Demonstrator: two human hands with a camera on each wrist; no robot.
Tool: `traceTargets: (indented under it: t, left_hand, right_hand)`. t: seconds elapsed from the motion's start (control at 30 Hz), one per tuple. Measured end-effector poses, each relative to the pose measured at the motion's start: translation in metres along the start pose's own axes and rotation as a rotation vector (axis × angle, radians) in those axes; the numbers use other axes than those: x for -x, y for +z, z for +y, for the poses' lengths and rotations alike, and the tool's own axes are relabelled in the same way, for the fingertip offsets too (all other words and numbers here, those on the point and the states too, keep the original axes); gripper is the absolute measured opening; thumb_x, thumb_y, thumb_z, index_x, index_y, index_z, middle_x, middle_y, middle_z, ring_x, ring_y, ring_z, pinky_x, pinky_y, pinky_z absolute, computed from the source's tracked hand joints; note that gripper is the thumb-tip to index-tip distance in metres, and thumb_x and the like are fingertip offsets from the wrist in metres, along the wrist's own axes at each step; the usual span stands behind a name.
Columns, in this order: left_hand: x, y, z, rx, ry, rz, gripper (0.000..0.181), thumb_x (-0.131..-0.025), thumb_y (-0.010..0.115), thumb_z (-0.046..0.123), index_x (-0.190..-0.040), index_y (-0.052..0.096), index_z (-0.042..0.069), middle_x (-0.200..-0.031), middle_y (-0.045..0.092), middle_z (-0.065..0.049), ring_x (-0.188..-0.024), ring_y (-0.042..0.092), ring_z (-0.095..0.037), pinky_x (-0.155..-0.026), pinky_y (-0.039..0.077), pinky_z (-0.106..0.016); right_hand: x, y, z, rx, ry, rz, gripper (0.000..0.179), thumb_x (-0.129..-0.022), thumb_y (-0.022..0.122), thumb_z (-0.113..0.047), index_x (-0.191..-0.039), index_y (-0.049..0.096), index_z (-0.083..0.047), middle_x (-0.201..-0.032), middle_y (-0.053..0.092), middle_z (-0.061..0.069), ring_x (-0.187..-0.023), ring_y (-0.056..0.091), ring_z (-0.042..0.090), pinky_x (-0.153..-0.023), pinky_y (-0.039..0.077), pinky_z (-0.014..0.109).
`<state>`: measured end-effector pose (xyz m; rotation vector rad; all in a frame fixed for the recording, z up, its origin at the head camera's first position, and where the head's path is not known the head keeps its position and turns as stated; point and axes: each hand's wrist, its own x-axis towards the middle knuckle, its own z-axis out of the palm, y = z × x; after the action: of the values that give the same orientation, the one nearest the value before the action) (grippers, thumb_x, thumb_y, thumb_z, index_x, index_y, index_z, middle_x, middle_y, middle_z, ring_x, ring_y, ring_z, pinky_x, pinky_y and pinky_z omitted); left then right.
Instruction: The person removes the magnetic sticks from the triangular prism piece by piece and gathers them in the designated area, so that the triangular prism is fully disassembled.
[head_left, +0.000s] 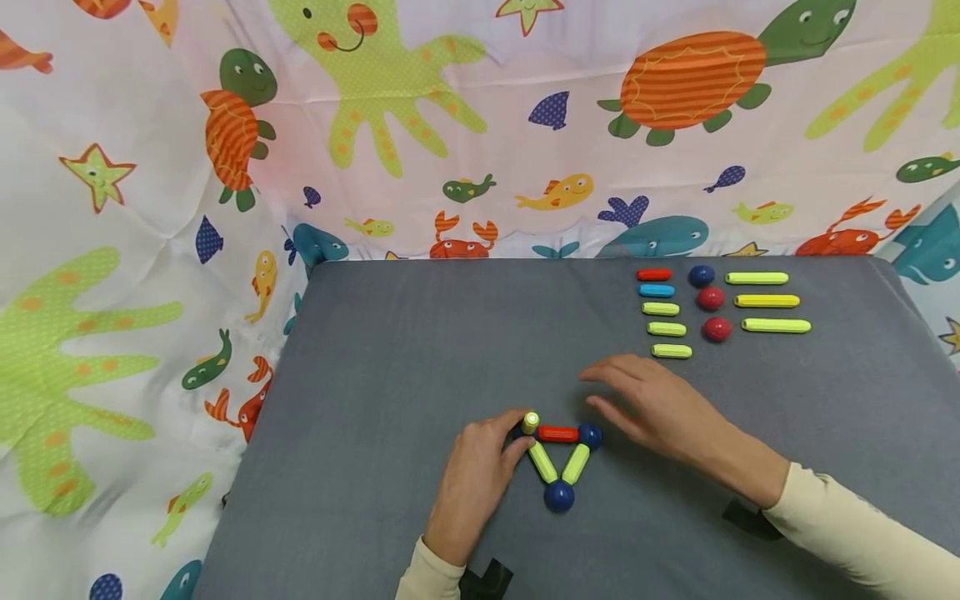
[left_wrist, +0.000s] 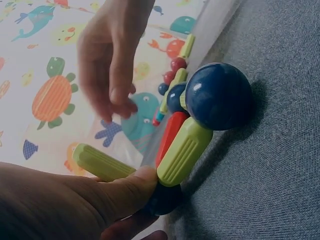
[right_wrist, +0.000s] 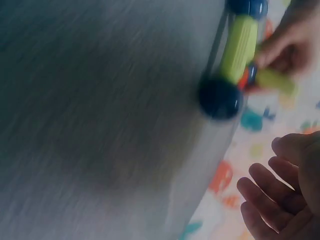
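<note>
On the grey cloth lies a triangle of dark blue balls joined by a red rod (head_left: pixel 558 434) and two light-green rods (head_left: pixel 575 464). Its near corner is a blue ball (head_left: pixel 559 497), its right corner another blue ball (head_left: pixel 590 436). My left hand (head_left: pixel 474 475) pinches the left corner's blue ball (left_wrist: pixel 166 199) between thumb and fingers. Out of that ball an upright light-green rod (left_wrist: pixel 102 162) rises beside the thumb. My right hand (head_left: pixel 660 410), holding nothing, hovers right of the triangle with its fingers loosely bent and apart.
At the back right of the table (head_left: pixel 420 333) lie sorted pieces: a column of short rods (head_left: pixel 663 329), red balls (head_left: pixel 717 328) with one blue ball (head_left: pixel 701 276), and long yellow-green rods (head_left: pixel 776 326). A curtain with sea animals (head_left: pixel 420 92) hangs behind and at the left.
</note>
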<state>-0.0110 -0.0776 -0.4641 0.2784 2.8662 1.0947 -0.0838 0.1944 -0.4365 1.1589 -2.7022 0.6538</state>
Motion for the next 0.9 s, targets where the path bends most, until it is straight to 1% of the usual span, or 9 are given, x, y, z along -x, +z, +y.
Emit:
traceTargets:
  t: [0.03,0.07,0.17,0.27,0.5,0.6,0.73,0.8,0.9]
  left_hand:
    - [0.0,0.0,0.0,-0.001,0.001,0.0,0.032,-0.095,0.08,0.025,-0.127,0.077,0.019,-0.114,0.079,-0.002,-0.085,0.075,-0.015,-0.065,0.059,-0.028]
    - [0.0,0.0,0.0,-0.004,0.004,-0.001,0.032,-0.096,0.08,0.025,-0.127,0.077,0.018,-0.115,0.079,-0.002,-0.087,0.076,-0.016,-0.067,0.06,-0.029]
    - [-0.001,0.001,-0.001,-0.006,0.01,-0.004,0.032,-0.096,0.079,0.025,-0.126,0.077,0.016,-0.114,0.079,-0.004,-0.089,0.077,-0.018,-0.07,0.061,-0.031]
    - [-0.001,0.001,-0.002,-0.005,0.018,-0.008,0.032,-0.097,0.079,0.026,-0.126,0.077,0.014,-0.112,0.08,-0.006,-0.087,0.077,-0.018,-0.069,0.061,-0.03]
    - [-0.002,-0.001,-0.004,0.001,0.019,-0.013,0.03,-0.098,0.077,0.025,-0.126,0.077,0.012,-0.095,0.079,-0.011,-0.061,0.066,-0.009,-0.053,0.051,-0.023]
    - [-0.003,-0.001,-0.004,0.004,0.013,-0.009,0.032,-0.097,0.079,0.02,-0.127,0.077,0.01,-0.094,0.079,-0.013,-0.058,0.063,-0.006,-0.051,0.048,-0.022]
    - [-0.003,-0.001,-0.004,0.016,0.013,-0.006,0.03,-0.096,0.08,0.018,-0.125,0.077,0.009,-0.09,0.078,-0.012,-0.055,0.06,-0.004,-0.049,0.047,-0.021]
    - [-0.003,-0.001,-0.004,0.019,0.019,-0.001,0.028,-0.096,0.079,0.018,-0.123,0.078,0.01,-0.09,0.079,-0.011,-0.057,0.062,-0.005,-0.051,0.048,-0.022]
    - [-0.003,-0.001,-0.004,0.015,0.024,0.0,0.026,-0.097,0.079,0.021,-0.122,0.078,0.012,-0.097,0.08,-0.01,-0.065,0.07,-0.01,-0.056,0.054,-0.024]
  right_hand:
    - [-0.003,0.004,-0.006,-0.015,-0.007,-0.008,0.039,-0.094,0.083,-0.027,-0.13,0.071,-0.016,-0.121,0.071,-0.002,-0.111,0.068,0.018,-0.095,0.059,0.046]
    - [-0.005,0.008,-0.011,-0.032,-0.014,-0.012,0.041,-0.093,0.084,-0.025,-0.131,0.071,-0.017,-0.121,0.071,-0.002,-0.112,0.068,0.017,-0.094,0.059,0.046]
    - [-0.011,0.019,-0.024,-0.082,-0.044,-0.02,0.039,-0.096,0.082,-0.028,-0.132,0.07,-0.018,-0.121,0.071,-0.003,-0.111,0.067,0.015,-0.093,0.059,0.044]
    - [-0.016,0.027,-0.034,-0.128,-0.079,-0.023,0.038,-0.098,0.079,-0.03,-0.132,0.069,-0.019,-0.121,0.071,-0.004,-0.11,0.066,0.012,-0.092,0.059,0.042]
    - [-0.025,0.037,-0.051,-0.184,-0.118,-0.04,0.036,-0.1,0.078,-0.03,-0.133,0.069,-0.018,-0.121,0.069,-0.008,-0.108,0.066,0.01,-0.093,0.059,0.04]
    - [-0.028,0.04,-0.055,-0.197,-0.116,-0.044,0.035,-0.1,0.077,-0.029,-0.133,0.069,-0.018,-0.119,0.069,-0.008,-0.105,0.065,0.009,-0.09,0.059,0.038]
    - [-0.028,0.043,-0.057,-0.217,-0.101,-0.056,0.032,-0.101,0.077,-0.024,-0.131,0.069,-0.019,-0.118,0.068,-0.008,-0.103,0.064,0.008,-0.087,0.059,0.035]
    - [-0.026,0.044,-0.056,-0.229,-0.089,-0.064,0.03,-0.1,0.077,-0.022,-0.129,0.069,-0.02,-0.118,0.068,-0.008,-0.102,0.063,0.007,-0.086,0.059,0.034]
    - [-0.024,0.045,-0.055,-0.253,-0.062,-0.08,0.029,-0.1,0.077,-0.019,-0.127,0.068,-0.02,-0.118,0.067,-0.007,-0.1,0.062,0.005,-0.084,0.059,0.033]
